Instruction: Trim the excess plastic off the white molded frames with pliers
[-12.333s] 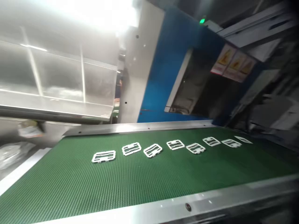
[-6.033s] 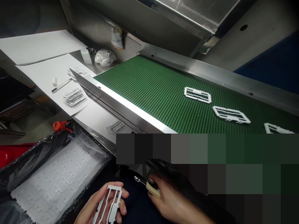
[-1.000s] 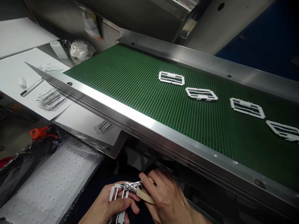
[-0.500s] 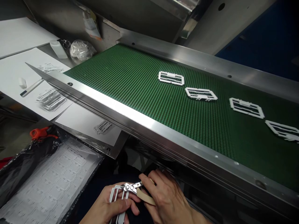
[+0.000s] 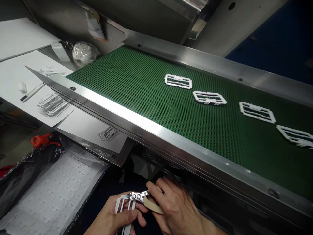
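Your left hand [image 5: 110, 215], at the lower centre of the view, grips a white slotted frame [image 5: 126, 229], with its thumb laid across the bars and its other fingers curled behind them; the frame stands tilted, and its lower end runs out of the picture. Your right hand [image 5: 172, 207], just beside it, has its fingers closed around the nippers [image 5: 149, 204], whose beige handle lies under the palm and whose metal head points toward the upper end of the frame; whether the blades touch the plastic you cannot tell. Both hands are below the near metal rail [image 5: 144, 123] of the green conveyor belt [image 5: 137, 85]. On the belt you see four similar frames, lying flat in a slanting row: the first [image 5: 179, 78], the second [image 5: 209, 101] close beside it, the third [image 5: 254, 107] farther right, and the fourth [image 5: 305, 142] cut by the picture's edge. To the left, white paper [image 5: 12, 76] covers part of the tabletop and bears a small white block [image 5: 22, 87], a slim tool [image 5: 33, 92] with a dark end, and a blurred pile of slatted pieces [image 5: 53, 104]. Nearer you, a pale moulded sheet [image 5: 55, 192] lies in a black plastic lining [image 5: 47, 160], with an orange-handled tool [image 5: 40, 140] at its far edge
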Demonstrator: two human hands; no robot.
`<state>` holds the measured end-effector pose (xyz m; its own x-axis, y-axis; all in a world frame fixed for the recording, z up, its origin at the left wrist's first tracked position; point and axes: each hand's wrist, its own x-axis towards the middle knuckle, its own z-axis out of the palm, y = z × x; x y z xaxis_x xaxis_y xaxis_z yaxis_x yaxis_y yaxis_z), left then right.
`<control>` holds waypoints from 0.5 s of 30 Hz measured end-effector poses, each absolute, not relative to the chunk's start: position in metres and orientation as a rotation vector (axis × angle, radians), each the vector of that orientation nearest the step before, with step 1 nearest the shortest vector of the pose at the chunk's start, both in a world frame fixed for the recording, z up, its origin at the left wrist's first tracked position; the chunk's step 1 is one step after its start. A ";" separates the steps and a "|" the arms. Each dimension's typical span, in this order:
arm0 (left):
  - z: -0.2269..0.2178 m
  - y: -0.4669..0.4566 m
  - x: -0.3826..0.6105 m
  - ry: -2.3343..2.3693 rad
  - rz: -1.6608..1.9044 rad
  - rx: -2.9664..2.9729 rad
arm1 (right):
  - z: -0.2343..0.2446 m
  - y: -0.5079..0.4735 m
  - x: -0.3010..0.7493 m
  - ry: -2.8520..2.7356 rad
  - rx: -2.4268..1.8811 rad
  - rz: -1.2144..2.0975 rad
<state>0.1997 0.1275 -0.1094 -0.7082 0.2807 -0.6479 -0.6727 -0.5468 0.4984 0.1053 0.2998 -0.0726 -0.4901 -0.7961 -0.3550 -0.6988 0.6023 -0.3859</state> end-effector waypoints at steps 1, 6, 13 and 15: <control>-0.110 0.127 0.200 1.026 2.244 -0.687 | -0.072 0.300 0.105 2.320 -1.183 -0.254; -0.110 0.126 0.200 1.035 2.226 -0.687 | -0.075 0.301 0.103 2.317 -1.198 -0.258; -0.112 0.125 0.200 1.047 2.213 -0.682 | -0.072 0.296 0.098 2.250 -1.206 -0.243; -0.111 0.125 0.199 1.038 2.217 -0.696 | -0.072 0.296 0.097 2.260 -1.228 -0.231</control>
